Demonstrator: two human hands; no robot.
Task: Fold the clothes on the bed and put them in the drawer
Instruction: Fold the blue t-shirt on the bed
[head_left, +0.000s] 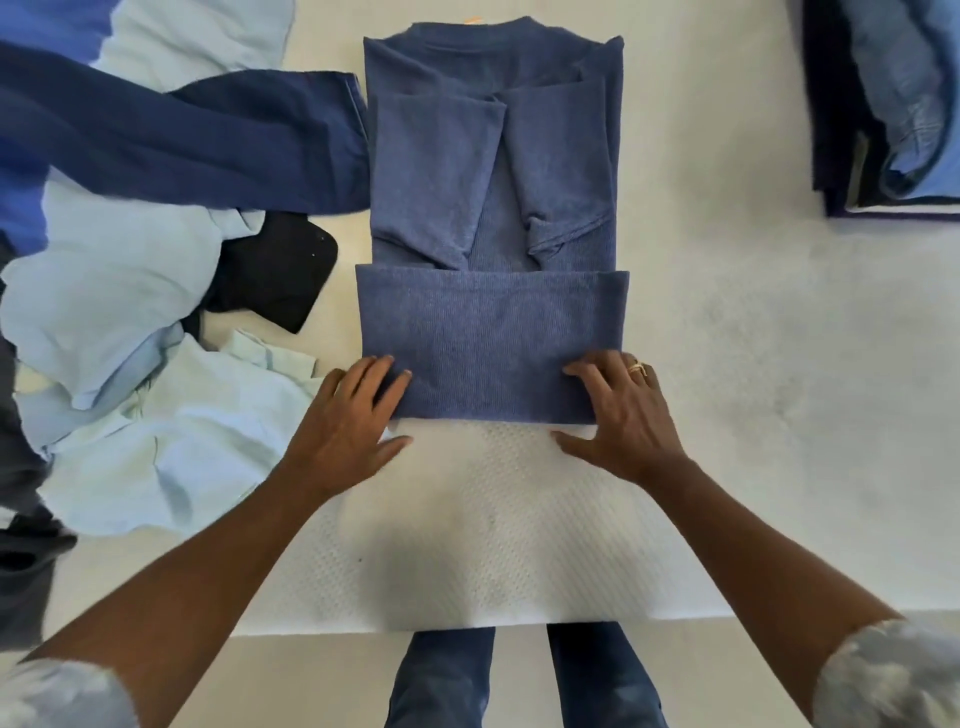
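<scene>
Blue ribbed knit fills the space ahead of both hands: a sweater (493, 156) lies flat on the white bed (753, 338), collar at the end farthest from the hands, both sleeves crossed in over its chest. Its lower part is folded up into a band (491, 332) whose creased edge runs from one hand to the other.

At the band's near left corner is the left hand (348, 421), open, with its fingers laid on top of the knit and its thumb stretched along the bedcover just below the crease. The right hand (628, 415) mirrors it at the near right corner: open, fingers spread flat on the cloth, thumb on the bedcover just under the edge, a ring (638, 368) on one finger. Neither hand curls round the fabric.

Outward from the left hand is a loose heap of unfolded clothes: a pale blue garment (156, 452) just beside the wrist, a black piece (280, 275) beyond the fingertips, and a navy garment (182, 145) farther off, its end touching the sweater's side. Well beyond the right hand and out to its side stands a dark-sided box (831, 130) holding light blue clothes (909, 93).
</scene>
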